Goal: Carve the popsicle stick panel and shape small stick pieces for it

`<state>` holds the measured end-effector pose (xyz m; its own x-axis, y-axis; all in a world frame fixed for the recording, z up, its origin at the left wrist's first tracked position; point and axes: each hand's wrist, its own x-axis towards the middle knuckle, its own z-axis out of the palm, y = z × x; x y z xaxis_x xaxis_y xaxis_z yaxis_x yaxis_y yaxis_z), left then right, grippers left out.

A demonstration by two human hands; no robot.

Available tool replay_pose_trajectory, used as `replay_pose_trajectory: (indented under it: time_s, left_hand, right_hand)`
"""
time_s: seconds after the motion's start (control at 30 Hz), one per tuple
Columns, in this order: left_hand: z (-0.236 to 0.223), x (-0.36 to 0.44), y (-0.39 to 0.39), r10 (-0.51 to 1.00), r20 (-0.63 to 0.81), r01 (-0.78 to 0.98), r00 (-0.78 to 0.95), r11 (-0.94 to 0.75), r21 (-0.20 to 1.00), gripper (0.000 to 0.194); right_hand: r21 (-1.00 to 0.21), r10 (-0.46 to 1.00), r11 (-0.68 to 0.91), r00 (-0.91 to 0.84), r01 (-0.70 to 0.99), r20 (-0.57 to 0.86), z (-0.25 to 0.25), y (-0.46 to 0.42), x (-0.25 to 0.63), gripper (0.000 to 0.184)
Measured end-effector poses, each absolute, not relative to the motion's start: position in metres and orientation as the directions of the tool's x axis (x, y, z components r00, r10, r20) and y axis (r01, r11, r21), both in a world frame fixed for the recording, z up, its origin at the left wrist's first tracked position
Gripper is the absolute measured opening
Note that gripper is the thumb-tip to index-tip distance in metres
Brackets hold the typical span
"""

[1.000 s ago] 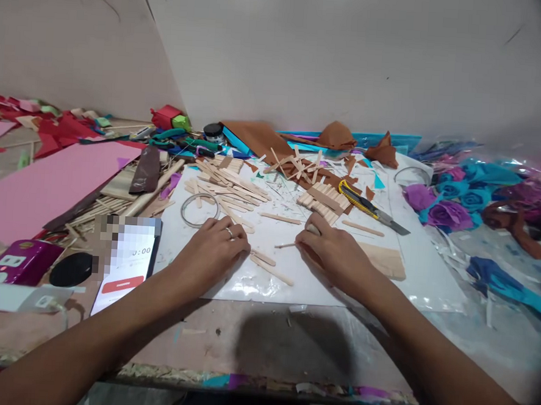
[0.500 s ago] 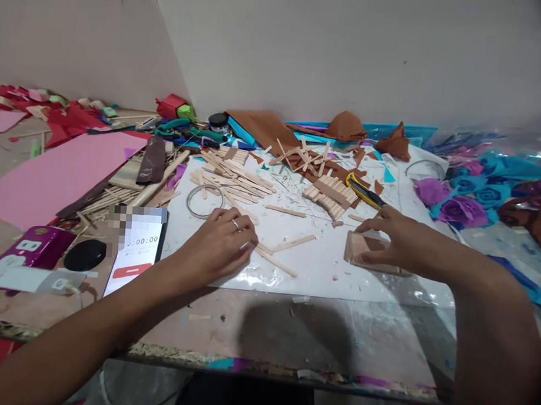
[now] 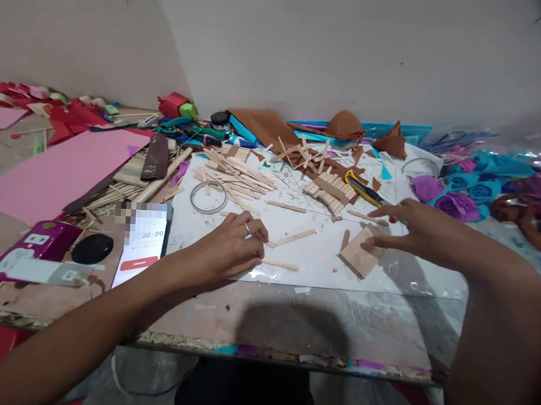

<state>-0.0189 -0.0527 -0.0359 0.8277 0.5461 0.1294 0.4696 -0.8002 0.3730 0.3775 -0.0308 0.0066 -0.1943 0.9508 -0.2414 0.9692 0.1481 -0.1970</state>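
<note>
My left hand is low over the white sheet, its fingers bent and closed on the near end of a craft stick. A second craft stick lies slanted just beyond its fingertips. My right hand has thumb and index finger spread apart. Its thumb rests at the edge of a small wooden box, which sits tilted with a flat face showing. The index finger reaches over a loose craft stick behind the box. My right palm side is hidden.
A banded bundle of sticks and a yellow utility knife lie behind. Further left are a stick pile, a tape ring and a phone. Paper roses are at right; brown paper lies along the wall.
The wooden box has turned to show a flat face, and my right hand has loosened around it, fingers spreading. The craft stick under my left hand has swung to lie nearly level.
</note>
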Motion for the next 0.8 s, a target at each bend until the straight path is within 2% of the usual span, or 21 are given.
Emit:
replay_pose_trajectory:
  time_s: [0.07, 0.17, 0.27, 0.4, 0.47, 0.57, 0.8]
  left_hand:
    - [-0.034, -0.019, -0.054, 0.543, 0.1, 0.46, 0.834, -0.784, 0.417, 0.02]
    - [-0.034, -0.019, -0.054, 0.551, 0.081, 0.464, 0.831, -0.766, 0.445, 0.016]
    - [-0.034, -0.019, -0.054, 0.571, 0.082, 0.487, 0.817, -0.759, 0.432, 0.014]
    - [-0.033, -0.018, -0.054, 0.563, 0.087, 0.485, 0.822, -0.772, 0.412, 0.015]
    - [-0.033, -0.018, -0.054, 0.555, 0.095, 0.474, 0.827, -0.777, 0.414, 0.017]
    - [-0.033, -0.021, -0.055, 0.555, 0.075, 0.469, 0.828, -0.76, 0.449, 0.013]
    - [-0.033, -0.028, -0.059, 0.537, -0.049, 0.478, 0.842, -0.702, 0.528, 0.007]
  right_hand:
    - [-0.191, 0.921, 0.064, -0.131, 0.979, -0.367, 0.007, -0.03, 0.383, 0.074]
    - [-0.296, 0.85, 0.116, -0.249, 0.948, -0.463, 0.006, -0.031, 0.369, 0.06]
    - [-0.324, 0.841, 0.142, -0.287, 0.935, -0.459, 0.007, -0.034, 0.355, 0.057]
    - [-0.174, 0.908, 0.029, -0.099, 0.984, -0.406, 0.012, -0.034, 0.364, 0.072]
    - [-0.156, 0.898, 0.011, -0.078, 0.988, -0.434, 0.013, -0.034, 0.366, 0.073]
    - [-0.223, 0.857, 0.069, -0.173, 0.972, -0.485, 0.013, -0.035, 0.354, 0.067]
    - [-0.322, 0.835, 0.177, -0.316, 0.93, -0.451, 0.013, -0.046, 0.317, 0.05]
